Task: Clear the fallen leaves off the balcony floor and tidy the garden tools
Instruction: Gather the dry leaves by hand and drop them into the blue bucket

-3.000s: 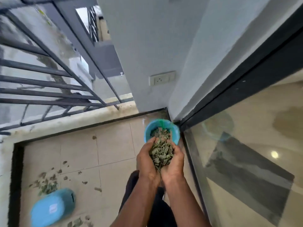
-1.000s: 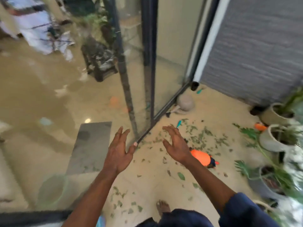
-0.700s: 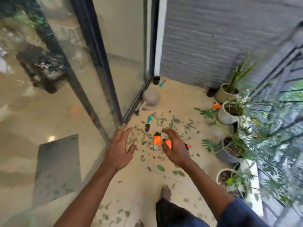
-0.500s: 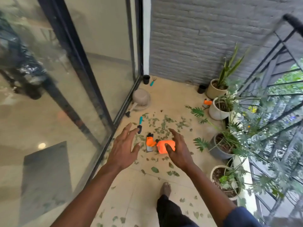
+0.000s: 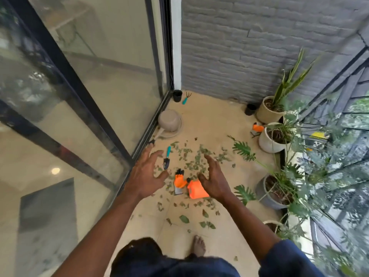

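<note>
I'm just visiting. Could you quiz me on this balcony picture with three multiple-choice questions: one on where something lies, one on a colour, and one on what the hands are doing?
1. Where does the rake lie?
A) on the floor beside the black pot in the corner
B) in a white pot
C) on the railing

2. What colour is the trowel handle?
A) red
B) teal
C) yellow

3. How are the left hand and right hand?
A) clenched fists
B) open, holding nothing
C) wearing gloves

Answers:
1 A: it lies right next to that pot.
2 B: the handle is teal and the blade is dark.
3 B: the fingers are spread and empty.
</note>
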`<state>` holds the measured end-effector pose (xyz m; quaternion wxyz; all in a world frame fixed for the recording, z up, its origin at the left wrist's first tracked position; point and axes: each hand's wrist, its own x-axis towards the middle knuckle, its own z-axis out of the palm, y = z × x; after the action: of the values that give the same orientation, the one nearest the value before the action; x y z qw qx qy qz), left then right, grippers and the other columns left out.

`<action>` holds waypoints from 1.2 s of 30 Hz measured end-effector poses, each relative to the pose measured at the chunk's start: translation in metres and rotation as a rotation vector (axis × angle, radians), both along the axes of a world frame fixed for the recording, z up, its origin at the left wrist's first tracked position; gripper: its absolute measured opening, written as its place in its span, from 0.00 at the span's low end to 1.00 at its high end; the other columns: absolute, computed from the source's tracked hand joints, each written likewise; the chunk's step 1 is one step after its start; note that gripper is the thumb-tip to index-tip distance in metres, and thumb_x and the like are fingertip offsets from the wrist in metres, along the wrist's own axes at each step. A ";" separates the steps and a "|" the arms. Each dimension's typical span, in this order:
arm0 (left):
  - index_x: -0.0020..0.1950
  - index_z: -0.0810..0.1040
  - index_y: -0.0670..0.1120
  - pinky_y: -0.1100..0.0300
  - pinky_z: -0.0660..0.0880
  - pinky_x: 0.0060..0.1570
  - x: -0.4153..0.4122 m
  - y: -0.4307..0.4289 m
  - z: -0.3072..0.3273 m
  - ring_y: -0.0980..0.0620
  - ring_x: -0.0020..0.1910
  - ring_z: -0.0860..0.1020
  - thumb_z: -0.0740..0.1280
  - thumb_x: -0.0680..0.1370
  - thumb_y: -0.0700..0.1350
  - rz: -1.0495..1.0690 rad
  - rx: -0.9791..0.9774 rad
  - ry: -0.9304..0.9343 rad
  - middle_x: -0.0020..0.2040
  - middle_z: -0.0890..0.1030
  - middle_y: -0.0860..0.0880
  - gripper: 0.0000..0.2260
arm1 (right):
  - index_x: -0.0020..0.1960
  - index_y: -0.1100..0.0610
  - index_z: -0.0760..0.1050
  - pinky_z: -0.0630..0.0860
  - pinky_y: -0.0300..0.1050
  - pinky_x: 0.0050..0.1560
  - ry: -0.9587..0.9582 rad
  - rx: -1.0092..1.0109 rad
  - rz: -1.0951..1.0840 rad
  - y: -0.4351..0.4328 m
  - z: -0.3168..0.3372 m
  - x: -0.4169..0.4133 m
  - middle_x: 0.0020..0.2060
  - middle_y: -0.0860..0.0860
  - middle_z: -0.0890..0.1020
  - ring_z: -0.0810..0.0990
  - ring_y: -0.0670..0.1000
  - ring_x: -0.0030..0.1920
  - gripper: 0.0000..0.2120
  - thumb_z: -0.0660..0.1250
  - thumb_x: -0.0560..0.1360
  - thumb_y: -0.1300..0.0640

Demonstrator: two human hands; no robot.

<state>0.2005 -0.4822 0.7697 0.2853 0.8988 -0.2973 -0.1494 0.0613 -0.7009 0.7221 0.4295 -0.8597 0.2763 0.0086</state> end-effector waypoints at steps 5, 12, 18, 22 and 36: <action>0.77 0.69 0.54 0.54 0.60 0.77 0.039 -0.023 -0.014 0.51 0.82 0.56 0.73 0.78 0.52 0.016 -0.025 0.030 0.85 0.51 0.53 0.29 | 0.83 0.51 0.53 0.67 0.48 0.71 0.076 0.067 -0.017 -0.017 -0.017 0.044 0.79 0.56 0.62 0.66 0.58 0.76 0.36 0.67 0.81 0.54; 0.76 0.69 0.57 0.53 0.64 0.73 0.156 -0.067 -0.043 0.52 0.82 0.58 0.73 0.78 0.53 0.014 -0.049 0.121 0.84 0.53 0.53 0.28 | 0.82 0.53 0.56 0.69 0.51 0.70 0.112 0.064 -0.077 -0.055 -0.034 0.148 0.78 0.57 0.63 0.68 0.61 0.75 0.34 0.68 0.81 0.55; 0.76 0.70 0.57 0.51 0.69 0.71 0.270 -0.108 -0.047 0.50 0.80 0.62 0.73 0.78 0.55 -0.005 -0.067 0.196 0.84 0.55 0.53 0.28 | 0.81 0.51 0.59 0.73 0.55 0.68 0.106 0.036 -0.214 -0.089 -0.022 0.244 0.76 0.59 0.67 0.71 0.61 0.73 0.31 0.68 0.81 0.53; 0.79 0.67 0.51 0.53 0.66 0.74 0.329 -0.139 -0.042 0.49 0.80 0.62 0.73 0.78 0.53 -0.068 -0.065 0.182 0.83 0.58 0.49 0.31 | 0.80 0.51 0.60 0.73 0.56 0.68 0.056 0.021 -0.266 -0.107 -0.006 0.291 0.77 0.57 0.66 0.71 0.59 0.73 0.30 0.67 0.82 0.54; 0.80 0.66 0.49 0.62 0.56 0.73 0.432 -0.281 -0.046 0.50 0.81 0.59 0.73 0.79 0.50 -0.031 -0.206 0.271 0.82 0.61 0.46 0.31 | 0.78 0.49 0.64 0.72 0.58 0.71 -0.040 -0.012 -0.442 -0.229 0.010 0.382 0.76 0.53 0.68 0.70 0.55 0.73 0.27 0.68 0.81 0.54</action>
<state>0.6323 -0.7627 0.7237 0.4109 0.8317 -0.2838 -0.2424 0.4432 -0.9297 0.7325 0.4213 -0.7808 0.4493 -0.1046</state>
